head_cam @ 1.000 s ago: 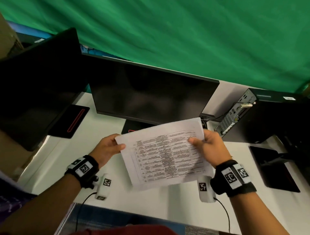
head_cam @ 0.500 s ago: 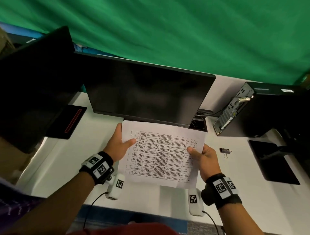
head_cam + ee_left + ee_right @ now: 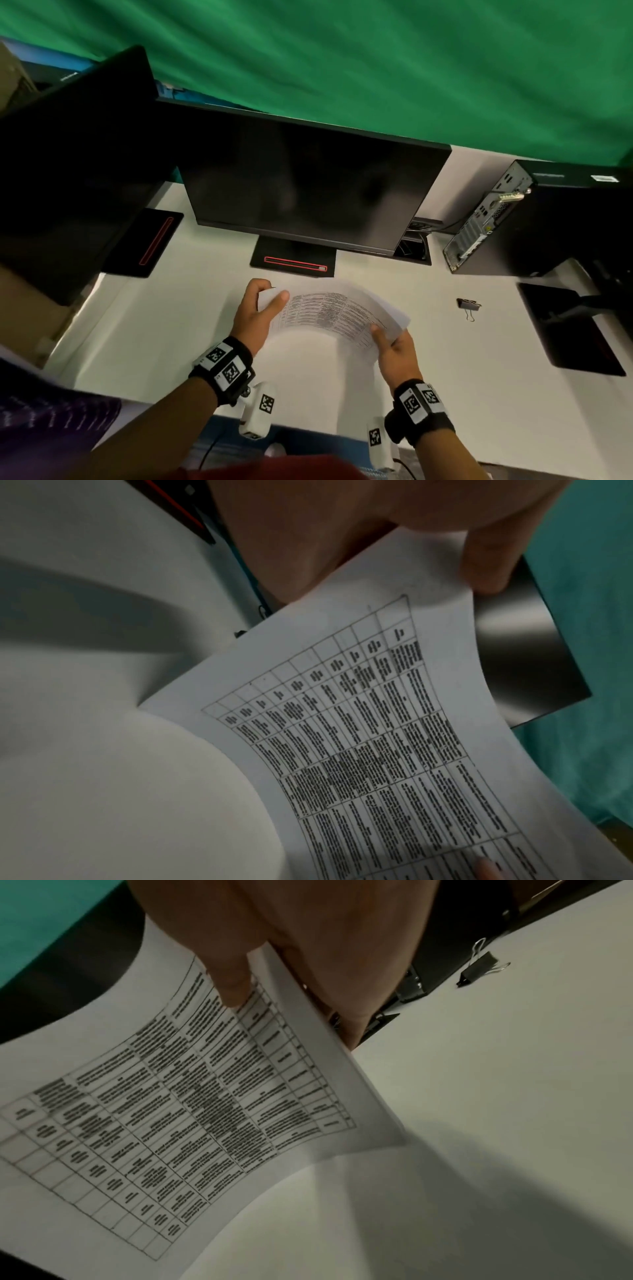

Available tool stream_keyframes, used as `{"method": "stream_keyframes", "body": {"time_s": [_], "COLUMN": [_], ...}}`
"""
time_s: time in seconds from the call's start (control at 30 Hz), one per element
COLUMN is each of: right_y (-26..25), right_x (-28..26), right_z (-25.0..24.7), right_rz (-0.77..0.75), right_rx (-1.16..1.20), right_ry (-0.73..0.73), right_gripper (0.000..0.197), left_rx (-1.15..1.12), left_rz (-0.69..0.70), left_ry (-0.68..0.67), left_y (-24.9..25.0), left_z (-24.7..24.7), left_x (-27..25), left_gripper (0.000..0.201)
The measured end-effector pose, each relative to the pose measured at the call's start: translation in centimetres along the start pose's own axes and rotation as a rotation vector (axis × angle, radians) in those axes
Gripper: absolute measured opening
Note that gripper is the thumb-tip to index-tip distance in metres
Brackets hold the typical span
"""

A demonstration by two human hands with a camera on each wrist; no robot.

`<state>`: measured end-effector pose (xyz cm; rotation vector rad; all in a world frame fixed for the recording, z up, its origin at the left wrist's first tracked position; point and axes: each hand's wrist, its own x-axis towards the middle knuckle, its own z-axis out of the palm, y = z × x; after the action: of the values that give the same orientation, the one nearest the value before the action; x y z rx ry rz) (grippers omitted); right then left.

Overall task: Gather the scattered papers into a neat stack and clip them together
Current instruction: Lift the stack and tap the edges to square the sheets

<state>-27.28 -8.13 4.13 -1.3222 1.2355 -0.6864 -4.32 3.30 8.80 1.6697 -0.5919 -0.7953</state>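
Note:
A stack of white papers point(image 3: 329, 311) printed with a table bows upward between my two hands above the white desk point(image 3: 154, 325). My left hand point(image 3: 258, 305) grips the left edge, thumb on top. My right hand point(image 3: 390, 339) pinches the right edge, thumb on the printed face. The left wrist view shows the papers point(image 3: 377, 737) curving away under my left thumb point(image 3: 486, 561). In the right wrist view my right thumb point(image 3: 229, 982) presses the sheet point(image 3: 171, 1110), fingers behind. A black binder clip point(image 3: 468, 305) lies on the desk right of the papers, also seen as the clip point(image 3: 479, 968).
A dark monitor point(image 3: 308, 185) stands just behind the papers on its base point(image 3: 294, 263). A second monitor point(image 3: 68, 164) is at the left, and a computer tower point(image 3: 513, 219) at the right. A black stand base point(image 3: 568, 329) lies on the desk's right side.
The papers came down from upright in front of the monitor toward the desk and now bow upward. Both hands moved nearer me, still holding the side edges. The binder clip stayed put.

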Motion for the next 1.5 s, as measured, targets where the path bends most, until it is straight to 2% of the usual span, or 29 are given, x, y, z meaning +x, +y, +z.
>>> {"method": "stream_keyframes", "body": {"time_s": [0.07, 0.13, 0.27, 0.4, 0.57, 0.7, 0.8, 1.0, 1.17, 1.27, 1.4, 1.5], "right_y": [-0.2, -1.0, -3.6, -4.1, -4.0, -3.6, -3.7, -3.9, -3.6, -3.7, -3.7, -3.8], "right_x": [-0.1, -0.2, -0.4, 0.6, 0.9, 1.2, 1.5, 1.9, 1.9, 2.0, 2.4, 2.8], "right_z": [-0.4, -0.9, -0.5, 0.1, -0.1, 0.0, 0.0, -0.2, -0.2, -0.2, 0.0, 0.2], "right_rz": [0.000, -0.045, -0.128, -0.084, -0.147, -0.133, -0.125, -0.147, -0.142, -0.145, -0.170, -0.169], "right_rx": [-0.012, 0.061, 0.238, 0.188, 0.182, 0.151, 0.165, 0.125, 0.125, 0.120, 0.112, 0.102], "right_ry": [-0.015, 0.021, 0.170, 0.259, 0.254, 0.255, 0.264, 0.270, 0.251, 0.262, 0.303, 0.330], "right_gripper": [0.031, 0.032, 0.010, 0.021, 0.012, 0.015, 0.020, 0.018, 0.019, 0.020, 0.028, 0.037], "left_rx": [-0.037, -0.026, -0.010, 0.005, 0.017, 0.058, 0.057, 0.091, 0.104, 0.091, 0.109, 0.098], "left_rz": [0.044, 0.082, 0.079, 0.087, 0.092, 0.107, 0.108, 0.087, 0.032, 0.058, 0.068, 0.064], "left_ry": [-0.020, -0.009, 0.087, 0.114, 0.111, 0.130, 0.148, 0.204, 0.188, 0.192, 0.177, 0.215], "left_y": [0.2, 0.8, 0.8, 0.7, 0.8, 0.7, 0.7, 0.5, 0.7, 0.8, 0.9, 1.4], "left_z": [-0.2, -0.2, 0.0, 0.2, 0.2, 0.2, 0.3, 0.4, 0.5, 0.4, 0.3, 0.6], "left_x": [0.0, 0.1, 1.1, 1.7, 2.0, 2.2, 2.4, 3.1, 3.3, 3.4, 3.4, 3.3], "left_gripper": [0.036, 0.033, 0.013, 0.011, 0.008, 0.008, 0.015, 0.021, 0.027, 0.030, 0.035, 0.040]}}
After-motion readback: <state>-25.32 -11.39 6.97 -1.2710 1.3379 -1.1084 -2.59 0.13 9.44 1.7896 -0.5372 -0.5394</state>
